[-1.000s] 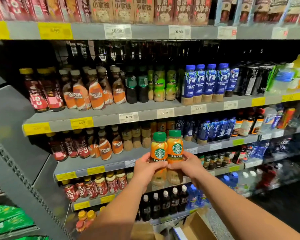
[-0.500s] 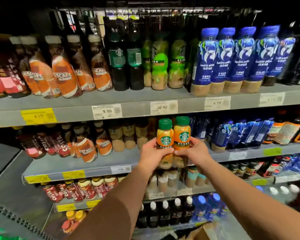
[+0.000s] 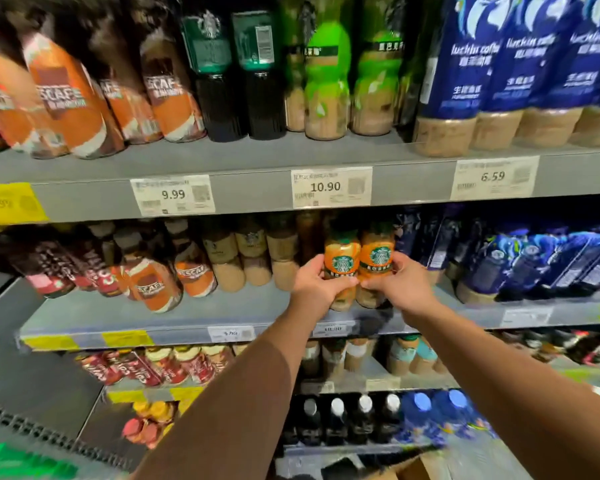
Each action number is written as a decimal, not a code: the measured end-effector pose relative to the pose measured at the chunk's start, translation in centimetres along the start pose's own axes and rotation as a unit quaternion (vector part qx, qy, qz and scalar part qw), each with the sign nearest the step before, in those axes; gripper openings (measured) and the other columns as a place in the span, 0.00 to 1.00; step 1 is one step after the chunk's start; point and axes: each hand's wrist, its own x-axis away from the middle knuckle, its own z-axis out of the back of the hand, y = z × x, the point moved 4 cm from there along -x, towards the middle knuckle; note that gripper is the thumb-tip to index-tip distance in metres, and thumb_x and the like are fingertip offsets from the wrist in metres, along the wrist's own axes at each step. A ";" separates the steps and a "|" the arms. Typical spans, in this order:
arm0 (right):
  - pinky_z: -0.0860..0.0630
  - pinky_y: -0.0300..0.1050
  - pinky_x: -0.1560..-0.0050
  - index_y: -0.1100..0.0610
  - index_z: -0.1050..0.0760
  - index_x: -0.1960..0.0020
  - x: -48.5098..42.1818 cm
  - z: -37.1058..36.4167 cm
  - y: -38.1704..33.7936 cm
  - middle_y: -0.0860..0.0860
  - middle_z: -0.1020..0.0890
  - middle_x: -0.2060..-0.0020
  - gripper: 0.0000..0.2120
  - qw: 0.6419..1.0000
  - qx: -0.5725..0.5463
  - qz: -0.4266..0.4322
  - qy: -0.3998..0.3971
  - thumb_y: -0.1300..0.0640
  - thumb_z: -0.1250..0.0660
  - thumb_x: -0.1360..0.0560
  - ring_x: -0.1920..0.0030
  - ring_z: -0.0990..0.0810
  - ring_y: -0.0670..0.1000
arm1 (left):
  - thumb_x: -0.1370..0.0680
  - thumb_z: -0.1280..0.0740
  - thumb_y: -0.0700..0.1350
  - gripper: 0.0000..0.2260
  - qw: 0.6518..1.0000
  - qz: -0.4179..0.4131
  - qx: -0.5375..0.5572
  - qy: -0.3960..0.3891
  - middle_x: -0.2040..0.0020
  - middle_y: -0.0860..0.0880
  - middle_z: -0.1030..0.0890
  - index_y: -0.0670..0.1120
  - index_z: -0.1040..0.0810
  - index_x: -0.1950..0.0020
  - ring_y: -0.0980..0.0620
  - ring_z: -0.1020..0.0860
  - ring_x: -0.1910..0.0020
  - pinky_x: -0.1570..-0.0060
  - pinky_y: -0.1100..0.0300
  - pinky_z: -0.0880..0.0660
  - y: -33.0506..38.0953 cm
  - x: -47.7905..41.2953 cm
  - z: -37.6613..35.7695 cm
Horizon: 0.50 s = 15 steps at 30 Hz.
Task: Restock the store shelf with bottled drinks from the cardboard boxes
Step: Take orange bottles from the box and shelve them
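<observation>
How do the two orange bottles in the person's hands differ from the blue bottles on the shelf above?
The orange bottles are held, one in the left hand and one in the right hand; the blue bottles stand untouched on the upper shelf. The orange bottles bear a round green logo, the blue ones white lettering. Both hold a tan drink.

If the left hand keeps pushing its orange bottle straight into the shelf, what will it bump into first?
Probably the brownish bottles standing deeper on that shelf, right behind the left hand's orange bottle. Depth is blurry, so the gap is unclear.
</observation>
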 end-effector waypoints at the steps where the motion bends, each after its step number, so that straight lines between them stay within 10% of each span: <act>1: 0.20 0.52 0.48 0.61 0.22 0.46 0.1 0.1 0.5 0.57 0.16 0.52 0.22 1.000 -0.006 0.003 -0.010 0.74 0.26 0.37 0.53 0.17 0.54 | 0.32 0.24 0.34 0.18 1.000 -0.003 0.001 -0.008 0.54 0.50 0.19 0.46 0.24 0.47 0.50 0.21 0.50 0.44 0.54 0.23 -0.1 0.0 -0.1; 15: 0.24 0.50 0.46 0.59 0.34 0.36 3.3 0.2 0.0 0.54 0.22 0.47 0.35 0.984 0.154 -0.084 -0.024 0.59 0.22 0.38 0.49 0.22 0.54 | 0.31 0.24 0.40 0.37 0.993 0.014 -0.108 -0.037 0.32 0.46 0.28 0.44 0.38 0.26 0.51 0.28 0.37 0.33 0.50 0.31 1.0 3.0 1.0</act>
